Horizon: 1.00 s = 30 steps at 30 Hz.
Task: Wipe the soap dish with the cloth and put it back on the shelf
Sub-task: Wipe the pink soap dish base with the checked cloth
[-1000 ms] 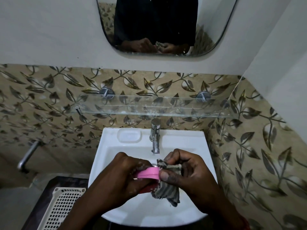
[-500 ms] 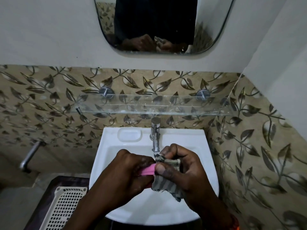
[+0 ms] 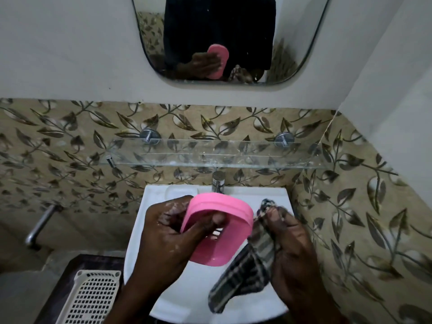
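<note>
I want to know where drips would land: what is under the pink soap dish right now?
Under the pink soap dish, held by the left hand, lies the white sink. The dish and both hands hide much of the basin, including any drain.

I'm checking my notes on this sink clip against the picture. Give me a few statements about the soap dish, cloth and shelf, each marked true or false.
1. The left hand holds the pink soap dish. True.
2. The soap dish sits on the glass shelf. False: it is held over the white sink.
3. The right hand grips the striped cloth. True.
4. The cloth is pressed inside the dish. False: it hangs to the right of the dish.
5. A blue basket stands below left of the sink. False: the basket is white.
</note>
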### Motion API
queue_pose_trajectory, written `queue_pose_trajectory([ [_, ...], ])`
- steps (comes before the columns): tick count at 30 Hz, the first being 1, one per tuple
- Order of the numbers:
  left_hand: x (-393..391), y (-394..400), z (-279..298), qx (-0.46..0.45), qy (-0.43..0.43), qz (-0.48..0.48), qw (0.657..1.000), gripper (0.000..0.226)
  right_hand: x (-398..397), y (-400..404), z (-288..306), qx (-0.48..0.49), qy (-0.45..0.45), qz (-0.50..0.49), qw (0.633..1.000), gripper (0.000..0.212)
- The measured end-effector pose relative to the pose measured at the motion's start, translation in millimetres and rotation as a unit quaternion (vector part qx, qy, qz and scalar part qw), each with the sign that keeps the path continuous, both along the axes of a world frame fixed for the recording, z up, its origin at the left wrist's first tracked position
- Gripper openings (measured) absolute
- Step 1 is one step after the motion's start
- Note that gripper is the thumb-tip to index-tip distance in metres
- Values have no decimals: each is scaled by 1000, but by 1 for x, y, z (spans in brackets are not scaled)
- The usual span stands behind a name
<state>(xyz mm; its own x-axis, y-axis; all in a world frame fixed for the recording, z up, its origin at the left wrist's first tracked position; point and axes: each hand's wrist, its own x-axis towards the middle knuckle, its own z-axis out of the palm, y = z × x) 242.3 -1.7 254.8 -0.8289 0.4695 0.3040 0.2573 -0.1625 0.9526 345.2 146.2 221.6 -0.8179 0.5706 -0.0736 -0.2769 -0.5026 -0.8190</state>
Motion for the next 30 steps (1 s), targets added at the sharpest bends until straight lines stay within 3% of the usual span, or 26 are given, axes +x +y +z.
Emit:
queue_pose_trajectory([
  [2,-5,2,-9,-14,-76,-19,997,30,-3,4,18,52,-9,-36,998,45],
  [4,-5,7,-15,-19,-137,-41,989,50,-13,1,28,81,16,-61,995,25],
  [6,-2,14,-17,-22,-182,-38,982,55,-25,-2,35,123,44,-82,988,4],
  [10,1,25,-14,15,-289,-40,956,44,-40,-6,33,307,4,-121,944,14],
  [17,-11,25,-16,71,-401,12,913,45,-19,-30,5,450,-4,-82,889,21],
  [20,-14,24,-17,62,-402,8,913,45,-17,-31,-1,467,-3,-101,878,22],
  [24,-7,24,-20,51,-397,-45,915,38,-42,-11,21,443,-6,-105,891,17],
  [30,-10,25,-14,68,-393,-38,916,37,-46,-4,25,392,-27,-108,913,13],
])
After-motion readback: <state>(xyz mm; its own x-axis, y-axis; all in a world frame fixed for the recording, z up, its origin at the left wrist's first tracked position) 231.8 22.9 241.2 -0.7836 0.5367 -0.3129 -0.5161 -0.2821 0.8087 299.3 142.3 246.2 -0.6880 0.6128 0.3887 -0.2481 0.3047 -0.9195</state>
